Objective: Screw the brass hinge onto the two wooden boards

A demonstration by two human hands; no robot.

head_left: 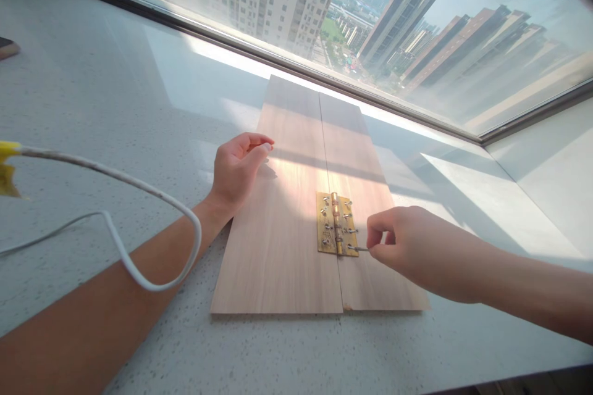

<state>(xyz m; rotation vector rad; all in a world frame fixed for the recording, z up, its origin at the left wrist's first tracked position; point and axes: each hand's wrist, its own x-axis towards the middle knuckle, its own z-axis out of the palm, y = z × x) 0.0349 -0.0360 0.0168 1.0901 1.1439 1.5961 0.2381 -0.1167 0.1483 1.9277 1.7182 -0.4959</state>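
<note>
Two pale wooden boards, a left one (278, 247) and a right one (377, 278), lie side by side on the speckled sill. A brass hinge (336, 222) spans the seam between them, with several small screws standing in its holes. My right hand (393, 237) pinches a thin metal tool (362, 249) whose tip meets the screw at the hinge's lower right hole. Above the left board's edge is my left hand (241, 166), thumb and forefinger pressed together; whatever they hold, if anything, is too small to name.
A white cable (199, 237) with a yellow tag (8, 170) loops over my left forearm. Behind the boards runs a window frame (278, 62). A dark object (8, 48) lies at the far left edge of the stone sill (92, 105).
</note>
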